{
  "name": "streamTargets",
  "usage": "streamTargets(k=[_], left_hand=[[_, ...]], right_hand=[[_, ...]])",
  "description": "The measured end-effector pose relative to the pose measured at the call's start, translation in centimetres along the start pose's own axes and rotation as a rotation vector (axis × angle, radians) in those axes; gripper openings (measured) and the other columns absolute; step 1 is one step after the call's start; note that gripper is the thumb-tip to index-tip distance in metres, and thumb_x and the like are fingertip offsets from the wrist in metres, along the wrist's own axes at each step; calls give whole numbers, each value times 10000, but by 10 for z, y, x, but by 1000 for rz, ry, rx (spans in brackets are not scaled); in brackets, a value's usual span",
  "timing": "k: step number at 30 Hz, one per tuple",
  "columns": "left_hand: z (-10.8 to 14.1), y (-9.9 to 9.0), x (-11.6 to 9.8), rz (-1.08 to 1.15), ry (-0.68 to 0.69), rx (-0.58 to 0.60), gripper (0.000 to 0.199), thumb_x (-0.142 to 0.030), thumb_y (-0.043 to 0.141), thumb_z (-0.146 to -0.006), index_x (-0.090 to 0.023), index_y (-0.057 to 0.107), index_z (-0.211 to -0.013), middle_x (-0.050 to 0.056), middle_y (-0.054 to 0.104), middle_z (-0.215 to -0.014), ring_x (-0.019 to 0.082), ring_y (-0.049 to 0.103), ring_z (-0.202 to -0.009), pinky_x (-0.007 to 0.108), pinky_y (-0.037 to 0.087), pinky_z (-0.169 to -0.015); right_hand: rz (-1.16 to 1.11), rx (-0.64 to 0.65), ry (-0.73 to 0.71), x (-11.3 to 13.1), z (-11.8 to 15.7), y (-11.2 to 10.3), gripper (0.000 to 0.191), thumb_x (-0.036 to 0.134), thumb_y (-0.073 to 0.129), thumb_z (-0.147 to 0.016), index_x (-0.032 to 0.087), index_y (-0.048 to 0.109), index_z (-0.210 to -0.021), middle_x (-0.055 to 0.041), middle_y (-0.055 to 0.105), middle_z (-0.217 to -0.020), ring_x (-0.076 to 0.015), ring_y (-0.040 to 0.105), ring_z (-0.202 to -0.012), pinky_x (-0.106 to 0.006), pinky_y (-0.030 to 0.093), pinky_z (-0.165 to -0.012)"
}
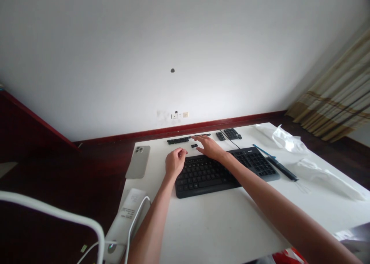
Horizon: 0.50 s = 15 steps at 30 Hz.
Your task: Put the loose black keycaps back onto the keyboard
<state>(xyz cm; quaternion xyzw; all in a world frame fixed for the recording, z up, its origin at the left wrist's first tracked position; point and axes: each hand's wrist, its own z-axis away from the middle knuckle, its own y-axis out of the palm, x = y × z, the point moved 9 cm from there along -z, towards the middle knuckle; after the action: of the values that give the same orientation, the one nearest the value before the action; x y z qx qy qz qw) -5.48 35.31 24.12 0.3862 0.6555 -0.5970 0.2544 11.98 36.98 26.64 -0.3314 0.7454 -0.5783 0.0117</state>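
A black keyboard (206, 177) lies on the white table (202, 225), with many keycaps on its left part. My left hand (175, 162) is at its back left corner, fingers curled together; whatever they may hold is hidden. Over the back edge of the keyboard reaches my right hand (210, 147), fingers stretched and apart, the fingertips near a row of loose black keycaps (177, 140). Two loose keycaps (194, 145) lie between the hands. Farther right are a small group of keycaps (220, 136) and a larger block of keycaps (231, 133).
A phone (138, 162) lies at the table's left edge, with a white power bank-like device (125, 219) and cable before it. Right of the keyboard are a black-handled brush-like tool (281, 167), a blue strip (263, 151) and crumpled white plastic (289, 140). A wall stands behind.
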Motion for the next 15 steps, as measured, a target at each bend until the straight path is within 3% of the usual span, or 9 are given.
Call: streamTargets(k=[4,7,11,15], left_hand=[[0,0,0,-5,-2,6,321,-383,511,-977,-248,756,-819,-3,763,-806,161,656,-717,262,398,-679],[-1,1,1,-16,-4,3,325,-386,510,-974,-248,759,-818,1,747,-767,167,644,-695,266,398,-679],[-1,1,2,-23,0,-7,334,-396,510,-971,-247,760,-806,8,741,-751,180,638,-685,273,404,-684],[0,1,1,-27,11,-8,327,-389,510,-965,-249,757,-802,9,735,-741,184,629,-668,274,403,-672]], right_hand=[[-67,34,40,-5,-3,0,487,99,660,-857,222,670,-1329,-79,771,-1089,-242,706,-977,-391,550,-922],[-147,-40,93,-8,7,-22,350,132,649,-867,208,739,-1197,-67,778,-1000,-202,710,-853,-344,567,-835],[-346,-65,220,-18,41,-50,288,232,664,-870,206,750,-1143,-62,776,-1044,-183,711,-846,-329,590,-819],[-440,-20,279,-20,74,-55,262,330,697,-852,200,758,-1072,-64,774,-1040,-206,709,-880,-367,602,-854]])
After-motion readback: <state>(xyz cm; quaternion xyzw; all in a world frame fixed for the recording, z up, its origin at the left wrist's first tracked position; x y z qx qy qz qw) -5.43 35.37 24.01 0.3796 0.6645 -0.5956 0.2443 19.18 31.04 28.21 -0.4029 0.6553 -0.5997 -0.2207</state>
